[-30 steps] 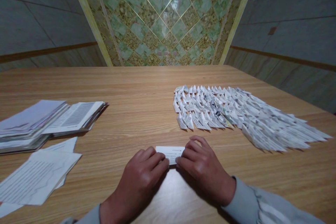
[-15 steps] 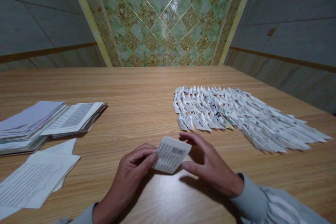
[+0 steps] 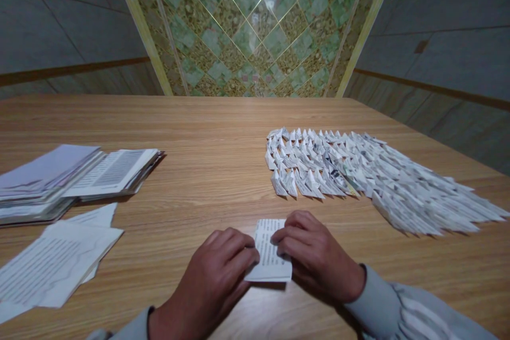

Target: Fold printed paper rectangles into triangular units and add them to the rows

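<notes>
A small folded sheet of printed paper (image 3: 272,255) is between my two hands, just above or on the table near its front. My left hand (image 3: 223,271) grips its left edge, fingers curled and the thumb hidden beneath or behind. On the right side my right hand (image 3: 314,255) has its fingers bent over the printed face, closed on the paper. Beyond the hands, to the right, stand rows of folded paper boats (image 3: 306,164), packed close together and pointing up.
A stack of open books and papers (image 3: 51,175) lies at the left on the wooden table (image 3: 207,133). In front of it are loose printed sheets (image 3: 59,255). A tiled wall (image 3: 258,37) rises behind the table's far edge.
The paper has been turned and lowered a little. My right hand, apart from it with fingers spread before, has closed on its right side. The view has shifted slightly.
</notes>
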